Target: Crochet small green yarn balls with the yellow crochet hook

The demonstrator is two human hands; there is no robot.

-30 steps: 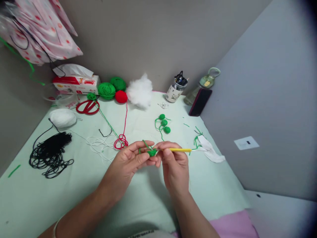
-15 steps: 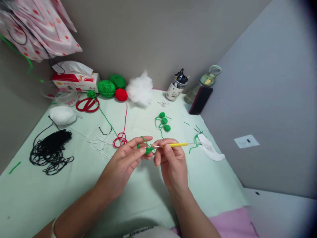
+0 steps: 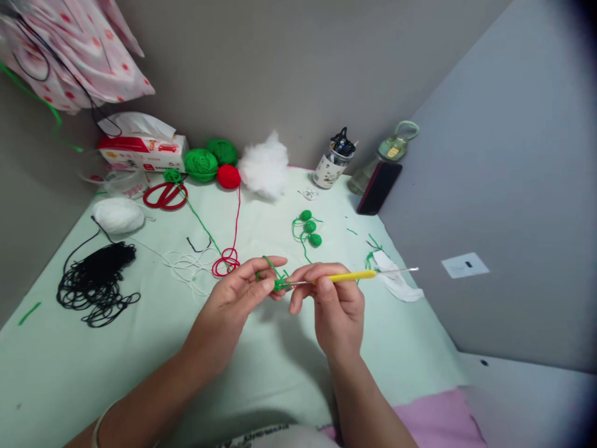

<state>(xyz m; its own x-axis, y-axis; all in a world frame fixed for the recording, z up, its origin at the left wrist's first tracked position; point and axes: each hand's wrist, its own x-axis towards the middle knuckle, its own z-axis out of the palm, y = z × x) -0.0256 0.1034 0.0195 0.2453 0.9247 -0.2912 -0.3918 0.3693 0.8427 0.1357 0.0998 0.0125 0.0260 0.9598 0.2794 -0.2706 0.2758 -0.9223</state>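
Observation:
Between the thumb and fingers of my left hand (image 3: 240,298) is a small green crochet piece (image 3: 280,285), partly hidden by the fingertips. Green yarn (image 3: 275,269) loops up over the left index finger. My right hand (image 3: 336,305) grips a crochet hook (image 3: 349,277) by its yellow handle. The hook's metal shaft points left and its tip meets the green piece. A second metal end sticks out to the right of the handle. Beyond the hands, a few small green crocheted balls (image 3: 310,227) lie on the table with yarn tails.
Left side: black yarn (image 3: 100,280), white yarn (image 3: 119,216), red scissors (image 3: 165,196). At the back: tissue pack (image 3: 142,152), green yarn balls (image 3: 201,165), red yarn ball (image 3: 228,177), white stuffing (image 3: 265,165), pen holder (image 3: 329,169). Phone (image 3: 380,188) and bottle (image 3: 392,149) stand by the right wall.
My right hand has moved to the right with the crochet hook, drawing it partly back from the green piece. My left hand stays almost in place.

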